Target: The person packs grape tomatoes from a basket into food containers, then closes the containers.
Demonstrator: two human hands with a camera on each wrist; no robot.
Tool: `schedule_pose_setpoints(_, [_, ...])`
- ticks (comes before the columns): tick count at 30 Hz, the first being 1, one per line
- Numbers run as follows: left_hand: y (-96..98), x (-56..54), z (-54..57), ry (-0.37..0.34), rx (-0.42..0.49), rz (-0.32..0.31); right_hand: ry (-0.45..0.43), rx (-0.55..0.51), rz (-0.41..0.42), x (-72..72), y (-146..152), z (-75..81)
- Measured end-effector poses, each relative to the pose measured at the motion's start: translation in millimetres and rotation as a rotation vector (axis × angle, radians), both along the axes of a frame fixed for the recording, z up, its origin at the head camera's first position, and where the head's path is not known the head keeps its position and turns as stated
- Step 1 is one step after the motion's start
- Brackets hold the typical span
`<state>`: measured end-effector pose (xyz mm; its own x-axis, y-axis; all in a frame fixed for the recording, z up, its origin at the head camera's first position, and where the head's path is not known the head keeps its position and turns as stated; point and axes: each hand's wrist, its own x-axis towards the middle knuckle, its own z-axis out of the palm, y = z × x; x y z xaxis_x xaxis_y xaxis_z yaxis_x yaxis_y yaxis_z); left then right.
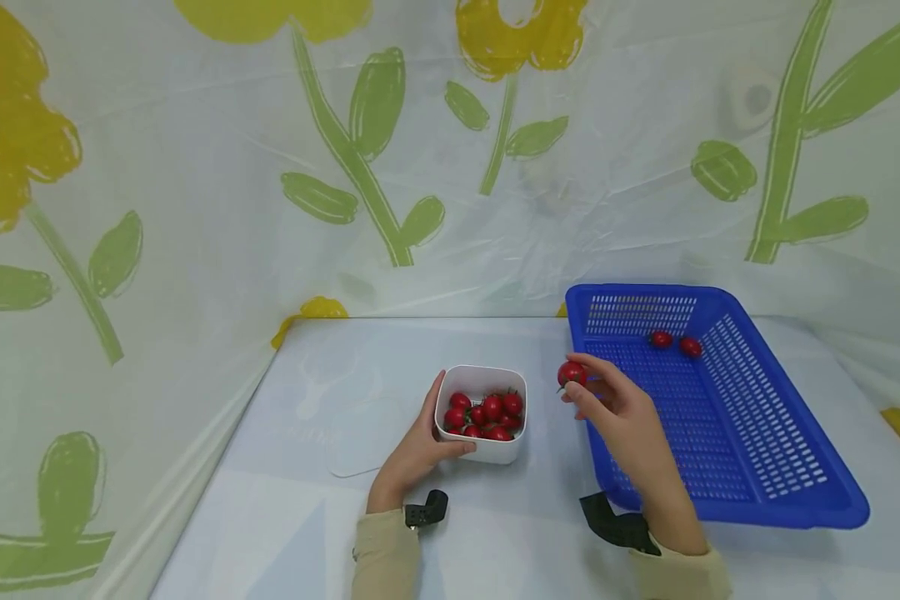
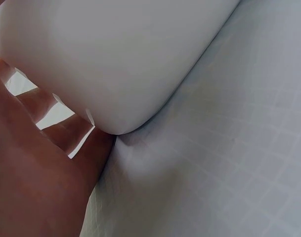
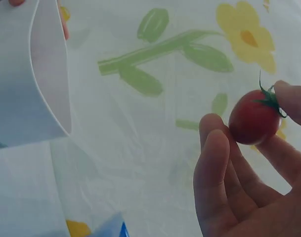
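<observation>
My right hand (image 1: 632,421) pinches a red cherry tomato (image 1: 572,374) between thumb and fingers, in the air between the white container and the blue basket. In the right wrist view that tomato (image 3: 253,118) shows its green stem and leaves beside the thumb. With thumb at the front and fingers around the left side, my left hand (image 1: 418,454) grips a small white square container (image 1: 498,452). Several cherry tomatoes (image 1: 492,407) lie inside it. The left wrist view has the container's smooth wall (image 2: 120,59) close up, the fingers along it.
A blue slotted plastic basket (image 1: 810,521) stands on the right of the white table (image 1: 270,492), with two cherry tomatoes (image 1: 661,339) near its far end. A clear flat lid-like sheet (image 1: 363,433) lies left of the container. A flower-printed curtain (image 1: 217,167) hangs behind.
</observation>
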<state>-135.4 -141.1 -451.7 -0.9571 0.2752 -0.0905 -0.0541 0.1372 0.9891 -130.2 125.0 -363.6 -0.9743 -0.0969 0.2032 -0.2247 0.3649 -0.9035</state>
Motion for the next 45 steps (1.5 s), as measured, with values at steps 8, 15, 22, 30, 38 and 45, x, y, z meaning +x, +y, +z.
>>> schedule_pose_setpoints(8, [3.6, -2.5, -3.1, 0.006, 0.029, -0.031, -0.022, 0.009, -0.029, 0.0, -12.2, -13.6])
schedule_pose_setpoints(15, [0.3, -1.2, 0.8, -0.003, -0.019, 0.000, 0.111, 0.079, 0.055, 1.8, -40.2, -11.1])
schedule_pose_setpoints(22, [-0.7, -2.4, 2.3, 0.005, -0.019, -0.006, 0.193, 0.191, 0.094, -1.2, -61.6, -23.2])
schedule_pose_setpoints(30, [-0.6, -3.4, 3.5, 0.001, -0.026, -0.005, 0.216, 0.270, 0.075, -3.5, -74.1, -41.8])
schedule_pose_setpoints(38, [0.0, -1.8, 2.5, -0.002, -0.057, -0.008, 0.291, 0.322, 0.038, -2.5, -81.4, -53.5])
schedule_pose_setpoints(45, [-1.0, -1.1, 2.3, 0.017, -0.064, -0.007, 0.364, 0.433, -0.041, 0.9, -90.3, -57.4])
